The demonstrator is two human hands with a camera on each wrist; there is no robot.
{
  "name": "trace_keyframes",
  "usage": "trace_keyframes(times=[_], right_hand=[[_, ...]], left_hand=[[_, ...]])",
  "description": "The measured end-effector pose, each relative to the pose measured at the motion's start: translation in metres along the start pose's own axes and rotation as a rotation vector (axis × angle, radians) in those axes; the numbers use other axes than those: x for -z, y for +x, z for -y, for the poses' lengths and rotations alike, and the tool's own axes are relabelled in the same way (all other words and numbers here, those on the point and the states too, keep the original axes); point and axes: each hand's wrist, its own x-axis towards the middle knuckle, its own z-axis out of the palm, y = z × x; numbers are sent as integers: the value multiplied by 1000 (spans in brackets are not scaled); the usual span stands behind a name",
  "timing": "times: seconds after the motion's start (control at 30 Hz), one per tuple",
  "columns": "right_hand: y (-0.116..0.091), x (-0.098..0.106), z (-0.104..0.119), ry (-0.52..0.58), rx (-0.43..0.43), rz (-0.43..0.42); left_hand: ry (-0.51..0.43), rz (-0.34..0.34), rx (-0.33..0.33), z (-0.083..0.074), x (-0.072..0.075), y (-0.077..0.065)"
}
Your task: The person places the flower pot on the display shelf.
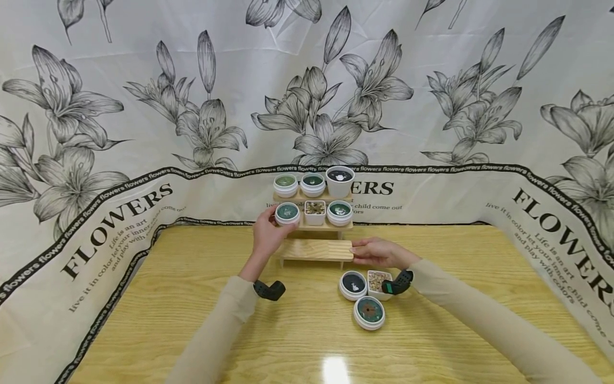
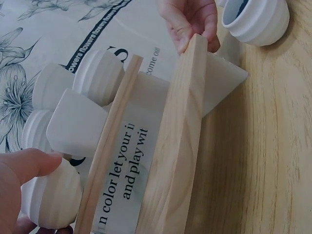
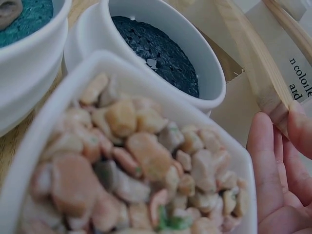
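Observation:
A three-tier wooden stand stands at the back of the table. My left hand holds a round white pot with a green filling at the left end of the middle tier; the left wrist view shows the thumb on its side and fingertips below. My right hand pinches the right end of the bottom board, which carries no pots. Beside the held pot sit a square pebble pot and another round pot. Several pots, including a taller one, line the top tier.
In front of the stand's right side, a dark-filled round pot, a square pot of pebbles and a round green-filled pot cluster on the wooden table. A flower-printed cloth hangs behind the stand and along both sides.

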Motion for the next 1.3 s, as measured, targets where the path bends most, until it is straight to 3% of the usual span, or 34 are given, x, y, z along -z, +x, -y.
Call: trace_keyframes(times=[0.4, 0.63, 1.0, 1.3], right_hand=[[-2, 0, -1, 0, 32, 29], [-4, 1, -1, 19, 37, 52], [-2, 2, -2, 14, 39, 39], [-2, 0, -2, 34, 35, 38]], left_hand=[[-78, -40, 32, -1, -4, -2], [-177, -64, 54, 0, -7, -3], [-117, -96, 37, 2, -8, -3], [-165, -118, 28, 1, -9, -6]])
